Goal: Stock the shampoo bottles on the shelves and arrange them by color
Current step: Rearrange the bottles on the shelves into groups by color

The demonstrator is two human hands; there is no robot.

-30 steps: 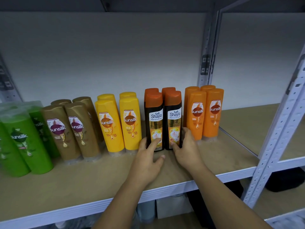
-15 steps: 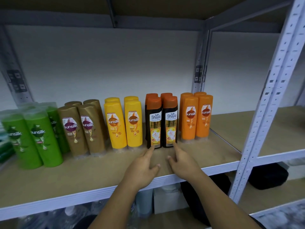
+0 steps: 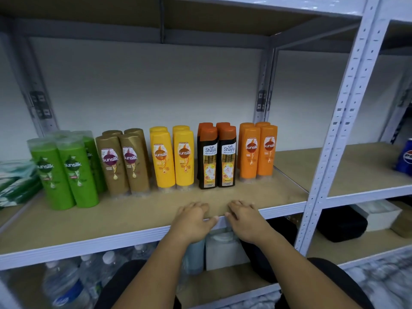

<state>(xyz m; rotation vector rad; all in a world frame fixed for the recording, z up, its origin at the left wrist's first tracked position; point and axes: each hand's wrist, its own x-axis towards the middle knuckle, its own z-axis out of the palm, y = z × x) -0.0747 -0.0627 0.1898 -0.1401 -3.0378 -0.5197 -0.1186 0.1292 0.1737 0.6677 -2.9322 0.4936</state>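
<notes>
Shampoo bottles stand upright in colour groups along the wooden shelf (image 3: 124, 217): green bottles (image 3: 66, 172) at the left, then brown bottles (image 3: 122, 163), yellow bottles (image 3: 171, 159), black bottles with orange caps (image 3: 217, 159) and orange bottles (image 3: 257, 152). My left hand (image 3: 192, 219) and my right hand (image 3: 244, 219) lie side by side at the shelf's front edge, below the black bottles. Both hold nothing, and their fingers rest loosely on the board. A clear gap separates them from the bottles.
A grey metal upright (image 3: 330, 139) stands right of the bottles. The neighbouring shelf holds a blue Pepsi can (image 3: 405, 157). Green packets (image 3: 15, 181) lie at the far left. Water bottles (image 3: 73, 279), a white box (image 3: 225, 250) and a black bag (image 3: 341, 224) sit on the lower shelves.
Both hands let go of the black bottles and drew back to the shelf's front edge. The camera pulled away and tilted up, showing more of the shelving.
</notes>
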